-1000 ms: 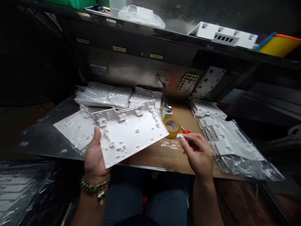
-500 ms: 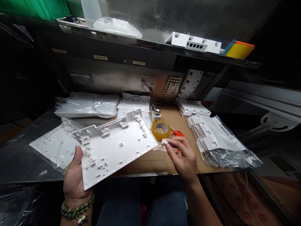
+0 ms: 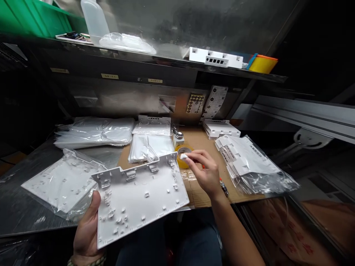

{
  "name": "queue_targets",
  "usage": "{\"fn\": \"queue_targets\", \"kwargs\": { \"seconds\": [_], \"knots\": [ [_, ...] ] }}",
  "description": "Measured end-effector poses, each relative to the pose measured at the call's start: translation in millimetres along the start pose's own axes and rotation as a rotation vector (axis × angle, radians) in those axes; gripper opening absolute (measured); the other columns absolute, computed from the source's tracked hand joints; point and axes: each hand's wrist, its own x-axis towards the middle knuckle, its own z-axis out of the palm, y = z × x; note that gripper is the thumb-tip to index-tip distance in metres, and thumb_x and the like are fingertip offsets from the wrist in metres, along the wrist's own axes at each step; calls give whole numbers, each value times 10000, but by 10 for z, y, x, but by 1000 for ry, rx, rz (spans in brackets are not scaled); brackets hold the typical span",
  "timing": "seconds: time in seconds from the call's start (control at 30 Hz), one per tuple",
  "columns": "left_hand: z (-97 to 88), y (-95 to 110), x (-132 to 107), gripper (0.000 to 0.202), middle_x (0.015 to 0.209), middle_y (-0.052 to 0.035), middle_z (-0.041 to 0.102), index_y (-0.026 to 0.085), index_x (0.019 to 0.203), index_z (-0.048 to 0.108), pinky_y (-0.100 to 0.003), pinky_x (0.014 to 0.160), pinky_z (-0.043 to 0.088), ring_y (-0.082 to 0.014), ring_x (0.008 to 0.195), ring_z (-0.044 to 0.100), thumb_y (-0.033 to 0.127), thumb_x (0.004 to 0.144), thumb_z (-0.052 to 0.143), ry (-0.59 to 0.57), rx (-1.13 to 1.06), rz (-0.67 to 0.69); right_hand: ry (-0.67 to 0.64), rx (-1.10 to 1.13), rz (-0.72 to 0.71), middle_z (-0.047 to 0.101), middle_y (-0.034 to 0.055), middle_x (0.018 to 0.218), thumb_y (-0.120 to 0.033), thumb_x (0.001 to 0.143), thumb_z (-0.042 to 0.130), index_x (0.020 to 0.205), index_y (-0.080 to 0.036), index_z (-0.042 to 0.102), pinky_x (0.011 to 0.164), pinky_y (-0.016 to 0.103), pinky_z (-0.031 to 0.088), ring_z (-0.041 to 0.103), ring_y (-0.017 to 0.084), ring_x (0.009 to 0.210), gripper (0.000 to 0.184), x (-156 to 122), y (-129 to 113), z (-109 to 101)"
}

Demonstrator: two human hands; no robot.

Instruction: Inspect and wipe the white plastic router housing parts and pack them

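My left hand (image 3: 88,225) grips the left edge of a white plastic housing panel (image 3: 138,203), thumb on top and fingers hidden beneath. Its inner side, with small clips and posts, faces up toward me. Between the thumb and fingertips of my right hand (image 3: 203,171) is a small white wad (image 3: 183,157), which looks like cloth or cotton. That hand hovers beyond the panel's right corner, in front of a roll of yellow tape (image 3: 181,149). Behind the tape stands a small white bottle with a metal top (image 3: 179,137). Orange-handled scissors or pliers (image 3: 224,187) are partly hidden by my right hand.
A bagged panel (image 3: 65,183) lies at left, below stacked clear plastic bags (image 3: 94,131). More bags (image 3: 151,146) sit centrally on the cardboard (image 3: 196,195). Bagged housings (image 3: 252,162) and a housing stack (image 3: 221,129) stand right. A shelf (image 3: 166,59) crosses above.
The panel and my left hand sit lower in view. My right hand, holding the white wad, has moved left and slightly up, in front of the tape. The camera view has shifted.
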Motion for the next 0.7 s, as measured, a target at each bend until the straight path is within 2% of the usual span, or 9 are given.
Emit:
{"fn": "queue_targets", "kwargs": {
  "seconds": [0.1, 0.17, 0.33, 0.5, 0.6, 0.7],
  "knots": [
    [-100, -36, -40, 645, 1598, 5, 460, 408, 1602, 282, -536, 1278, 177, -299, 1540, 269, 668, 1018, 199, -131, -35, -51, -10, 1, -1, 715, 53, 1012, -233, 983, 652, 1065, -227, 785, 837, 329, 602, 692, 169, 945, 156, 16, 31, 58],
    [-133, -38, -61, 685, 1579, -49, 493, 345, 1600, 333, -551, 1277, 175, -321, 1534, 298, 666, 1014, 179, -156, -39, -85, -4, -29, 16, 710, 53, 990, -235, 980, 654, 1044, -221, 788, 805, 319, 598, 689, 163, 904, 149, 3, 73, 63],
    [-114, -54, -57, 714, 1579, -55, 503, 328, 1604, 341, -531, 1288, 146, -302, 1544, 287, 693, 1011, 182, -159, -23, -135, 2, 12, 39, 713, 53, 1000, -278, 981, 658, 1057, -235, 788, 792, 314, 604, 694, 176, 932, 157, -41, 95, 45],
    [-79, -84, -7, 781, 1624, -84, 432, 272, 1599, 366, -512, 1299, 78, -296, 1559, 224, 707, 999, 120, -239, -20, -209, -57, -115, 78, 721, 51, 956, -300, 975, 662, 986, -210, 796, 751, 305, 585, 692, 171, 855, 161, -60, 273, -30],
    [-26, -111, 31, 765, 1627, -124, 414, 233, 1615, 325, -536, 1301, 91, -316, 1552, 242, 678, 1016, 156, -243, 11, -223, 58, -111, 97, 714, 57, 958, -330, 956, 693, 990, -201, 790, 723, 310, 578, 687, 176, 836, 165, -45, 305, -119],
    [75, -217, 89, 617, 1589, -143, 474, 256, 1624, 297, -559, 1290, 188, -324, 1511, 355, 530, 1071, 294, -119, 71, -138, 181, -54, 59, 697, 57, 983, -317, 932, 728, 1022, -216, 779, 735, 332, 576, 675, 185, 863, 145, -1, 115, -150]
  ]
}}
